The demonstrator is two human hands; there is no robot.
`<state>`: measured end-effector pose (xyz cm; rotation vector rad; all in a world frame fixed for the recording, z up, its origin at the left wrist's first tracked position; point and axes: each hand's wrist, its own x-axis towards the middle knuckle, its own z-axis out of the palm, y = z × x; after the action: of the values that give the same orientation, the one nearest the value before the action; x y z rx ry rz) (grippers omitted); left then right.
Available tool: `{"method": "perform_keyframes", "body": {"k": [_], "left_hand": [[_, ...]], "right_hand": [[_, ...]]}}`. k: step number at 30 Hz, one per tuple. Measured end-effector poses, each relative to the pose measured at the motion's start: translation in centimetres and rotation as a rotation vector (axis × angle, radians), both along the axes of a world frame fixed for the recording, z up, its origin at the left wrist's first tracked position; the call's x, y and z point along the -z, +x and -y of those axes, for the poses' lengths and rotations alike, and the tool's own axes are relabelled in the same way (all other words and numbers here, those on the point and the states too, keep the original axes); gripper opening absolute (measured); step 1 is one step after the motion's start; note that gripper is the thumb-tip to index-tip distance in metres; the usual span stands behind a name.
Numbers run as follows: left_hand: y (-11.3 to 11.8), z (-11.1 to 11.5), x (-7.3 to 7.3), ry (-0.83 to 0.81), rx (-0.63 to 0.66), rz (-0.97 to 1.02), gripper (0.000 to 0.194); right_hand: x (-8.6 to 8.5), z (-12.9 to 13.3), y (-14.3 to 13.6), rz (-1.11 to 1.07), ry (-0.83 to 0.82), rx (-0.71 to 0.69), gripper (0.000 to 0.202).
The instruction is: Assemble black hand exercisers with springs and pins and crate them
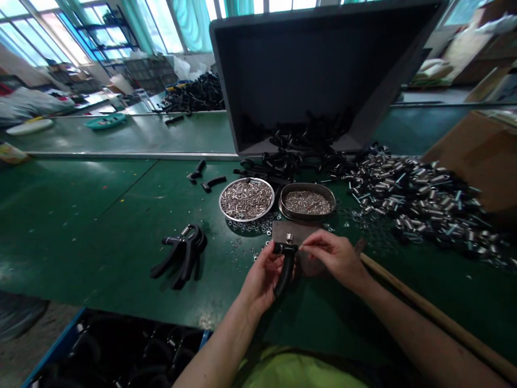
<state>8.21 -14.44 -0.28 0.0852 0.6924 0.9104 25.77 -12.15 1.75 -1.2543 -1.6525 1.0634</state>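
From where I stand, the left hand (260, 277) has its fingers closed round a black curved handle (287, 268), held tilted over the near middle of the green table (109, 221). The right hand (339, 260) has thumb and forefinger drawn together at the right end of the handle's crosspiece; whether something tiny sits between them, I can't tell. A small metal cylinder (290, 237) shows just beyond the crosspiece, and a brownish plate (280, 229) lies beneath the work

Just beyond the plate I see a round dish (221, 208) full of small metal pins on the left and an oval tin (307, 216) of tiny metal pieces on the right, with washers (250, 226) scattered on the near side of both. Well to the left of the hands lie black hand grips (186, 256), close together. Two loose black handles (207, 183) rest farther off, left of the dish

At the far side, a big dark bin (227, 81) opens toward the hands, black parts (288, 161) spilling from its mouth. A heap of metal and black pieces (424, 194) spreads to the right, beside a cardboard box (476, 161). A wooden stick (428, 312) slants down to the near right, and a blue crate (71, 328) of black parts sits at the near left
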Motion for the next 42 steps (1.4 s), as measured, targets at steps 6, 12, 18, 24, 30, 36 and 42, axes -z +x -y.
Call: {"method": "perform_keyframes", "body": {"k": [6,12,18,24,30,36,42], "left_hand": [[0.4,0.2,0.0,0.015,0.008,0.067,0.032],[0.4,0.0,0.3,0.059,0.037,-0.242,0.038],[0.4,-0.7,0.7,0.139,0.118,-0.302,0.046],[0.1,-2.4,0.4,0.589,0.341,-0.653,0.053],[1.1,-2.0,1.7,1.324,0.453,-1.558,0.064],[1.4,-1.0,2.6,1.295,0.424,-1.75,0.06],[1.6,-1.2,2.2,1.215,0.423,-1.816,0.058]], "right_hand": [[0.7,0.3,-0.4,0.071,0.188,-0.011,0.007],[1.0,0.1,0.1,0.117,0.188,-0.039,0.012],[1.6,-0.7,0.8,0.146,0.185,-0.059,0.012],[3.2,-1.8,2.7,0.603,0.571,-0.18,0.007],[4.8,-1.7,3.7,1.017,0.954,-0.217,0.024],[4.5,2.9,9.3,1.093,0.498,0.108,0.028],[6.4,7.5,15.6,1.129,-0.015,0.381,0.036]]}}
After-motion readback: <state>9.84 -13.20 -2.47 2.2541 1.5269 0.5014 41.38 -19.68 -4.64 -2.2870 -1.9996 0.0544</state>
